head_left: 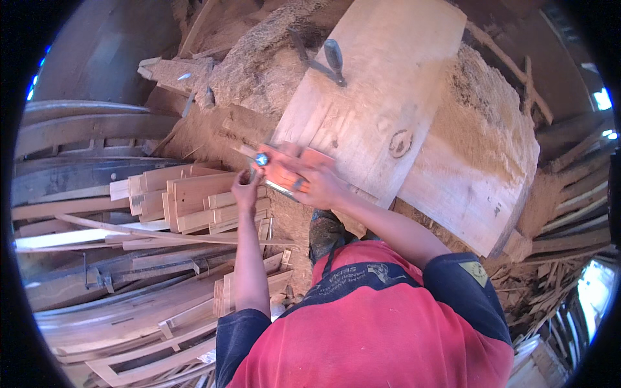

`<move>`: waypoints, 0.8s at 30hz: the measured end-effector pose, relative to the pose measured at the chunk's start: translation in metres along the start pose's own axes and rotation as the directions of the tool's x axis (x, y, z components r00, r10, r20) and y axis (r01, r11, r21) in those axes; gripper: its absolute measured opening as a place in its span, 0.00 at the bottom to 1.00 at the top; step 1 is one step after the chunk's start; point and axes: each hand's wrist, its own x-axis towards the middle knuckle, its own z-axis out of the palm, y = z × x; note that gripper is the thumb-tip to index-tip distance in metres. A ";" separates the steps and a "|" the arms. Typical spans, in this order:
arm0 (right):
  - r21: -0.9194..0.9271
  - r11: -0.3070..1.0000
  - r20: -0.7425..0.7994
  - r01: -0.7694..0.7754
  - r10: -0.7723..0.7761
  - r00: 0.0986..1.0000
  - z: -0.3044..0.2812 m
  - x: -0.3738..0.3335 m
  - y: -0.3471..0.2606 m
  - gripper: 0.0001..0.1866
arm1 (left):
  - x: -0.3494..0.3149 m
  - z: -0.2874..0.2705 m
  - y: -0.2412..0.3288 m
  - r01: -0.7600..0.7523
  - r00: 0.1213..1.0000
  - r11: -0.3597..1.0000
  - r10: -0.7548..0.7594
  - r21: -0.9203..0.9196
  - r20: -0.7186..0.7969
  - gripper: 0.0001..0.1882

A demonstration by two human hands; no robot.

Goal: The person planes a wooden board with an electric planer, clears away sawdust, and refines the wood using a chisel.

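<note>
An orange, flat-sided tool (279,172) with a round blue knob at its left end is held over the near left corner of a broad wooden board (381,97). Its exact kind is not clear. My right hand (315,186) grips it from above, the fingers partly smeared by motion. At the knob end, the curled fingers of my left hand (247,189) pinch its near edge. A thin wooden strip (243,151) pokes out just beyond that end. Farther off, a clamp with a dark handle (334,59) sits on the board's left edge.
Sawdust is heaped left of the board (259,71) and spread over a second board (462,200) at its right. Short wood pieces (200,197) are stacked by my left arm. Curved timbers and frames (129,323) fill the left side, and loose offcuts lie at the lower right.
</note>
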 end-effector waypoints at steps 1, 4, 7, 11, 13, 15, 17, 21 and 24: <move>0.034 0.999 -0.016 -0.001 0.001 1.000 0.006 0.014 -0.004 0.37 | 0.017 -0.008 -0.002 -0.012 1.000 0.999 0.011 -0.037 -0.011 0.34; 0.049 0.999 0.027 -0.021 0.019 0.999 0.027 0.050 -0.023 0.35 | 0.057 -0.046 -0.027 -0.055 0.998 0.991 0.050 -0.120 -0.045 0.32; 0.018 0.998 0.025 -0.061 0.061 0.998 0.021 0.045 -0.023 0.34 | 0.055 -0.044 -0.016 -0.018 1.000 0.985 0.013 -0.174 -0.028 0.42; -0.016 0.998 0.013 -0.055 0.055 0.998 -0.011 -0.024 0.000 0.34 | -0.006 0.000 -0.003 0.032 0.989 0.995 -0.018 -0.094 0.146 0.40; -0.017 0.999 -0.016 -0.030 0.030 0.999 -0.032 -0.081 0.008 0.35 | -0.047 0.025 -0.020 0.013 0.952 1.000 -0.005 -0.025 0.305 0.36; -0.135 0.984 0.034 -0.113 0.119 0.992 -0.069 -0.148 0.013 0.39 | -0.120 0.071 -0.009 0.001 0.974 0.996 -0.022 0.094 0.226 0.33; -0.253 0.943 0.065 -0.215 0.239 0.969 -0.098 -0.211 0.024 0.33 | -0.173 0.100 -0.009 -0.020 0.947 0.997 -0.006 0.078 0.322 0.33; -0.171 0.932 0.060 -0.320 0.334 0.941 -0.139 -0.268 0.017 0.25 | -0.238 0.138 0.007 -0.050 0.945 0.998 0.034 0.039 0.326 0.37; -0.141 0.927 0.051 -0.346 0.356 0.933 -0.131 -0.259 0.018 0.25 | -0.232 0.132 0.013 -0.029 0.954 0.998 0.012 0.051 0.300 0.39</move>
